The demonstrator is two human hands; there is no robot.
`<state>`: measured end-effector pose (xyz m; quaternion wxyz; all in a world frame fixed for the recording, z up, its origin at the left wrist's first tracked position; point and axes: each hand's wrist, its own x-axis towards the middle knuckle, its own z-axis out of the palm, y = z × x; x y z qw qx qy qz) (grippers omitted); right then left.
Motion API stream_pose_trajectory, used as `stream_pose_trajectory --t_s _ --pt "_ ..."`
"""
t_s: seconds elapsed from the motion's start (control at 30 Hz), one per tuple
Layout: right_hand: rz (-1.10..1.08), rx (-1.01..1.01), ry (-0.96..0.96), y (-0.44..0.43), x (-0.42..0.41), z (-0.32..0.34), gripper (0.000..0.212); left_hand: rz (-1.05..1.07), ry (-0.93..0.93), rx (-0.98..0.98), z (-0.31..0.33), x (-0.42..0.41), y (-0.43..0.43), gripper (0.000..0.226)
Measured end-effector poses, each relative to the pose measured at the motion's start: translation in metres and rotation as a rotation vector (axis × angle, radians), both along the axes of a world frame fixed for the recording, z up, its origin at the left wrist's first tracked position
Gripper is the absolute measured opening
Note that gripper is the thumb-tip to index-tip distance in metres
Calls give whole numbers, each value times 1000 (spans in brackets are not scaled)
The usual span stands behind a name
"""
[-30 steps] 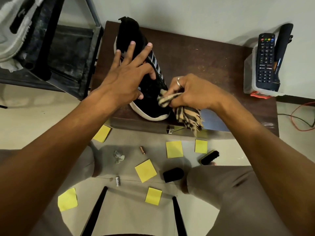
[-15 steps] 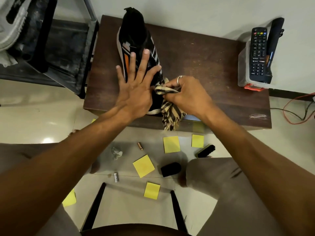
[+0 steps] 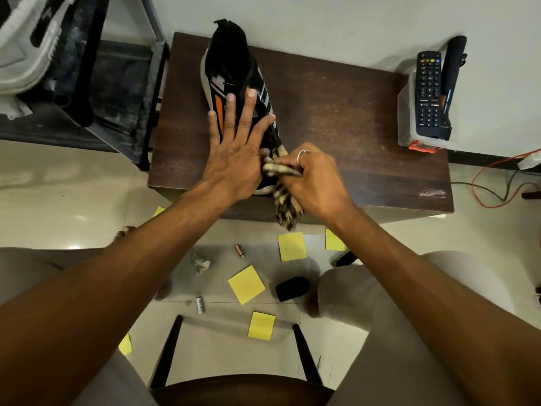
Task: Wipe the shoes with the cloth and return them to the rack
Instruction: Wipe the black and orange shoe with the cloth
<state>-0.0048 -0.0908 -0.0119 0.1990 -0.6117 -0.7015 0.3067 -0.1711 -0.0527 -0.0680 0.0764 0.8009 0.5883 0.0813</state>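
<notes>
We are bunching the soft, checked, fringed cloth (image 3: 288,208) in our right hand (image 3: 310,180), fingers curled tight round it, and pressing it to the toe of the black knit shoe (image 3: 234,54) right at the grip. Just beside it our left hand (image 3: 234,153) is lying flat, fingers spread, pinning the upper to the dark wooden table (image 3: 336,118). We are judging the wiping under way, the return to the metal rack (image 3: 123,92), well off left, not yet done.

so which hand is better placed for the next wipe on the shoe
Right. The right hand grips the cloth against the shoe at its toe, while the left hand lies flat on the shoe, fingers spread, likely steadying it on the table.
</notes>
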Motion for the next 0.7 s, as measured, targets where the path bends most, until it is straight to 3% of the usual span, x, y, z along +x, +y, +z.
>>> stream_pose_trajectory --t_s 0.1,0.27,0.43,0.6,0.7 --pt "91 -20 -46 -19 1 1 32 0 12 14 0 0 1 64" --pt "-60 42 -57 14 -4 -4 32 -25 -13 -4 0 -1 3 76" --pt "118 0 -73 -15 0 -4 32 -38 0 11 1 -2 2 65" --pt "-42 83 -19 11 -5 -9 30 -69 -43 -13 -1 -3 4 71" --pt "-132 80 50 29 -1 -8 27 -83 -187 0 2 -8 4 72"
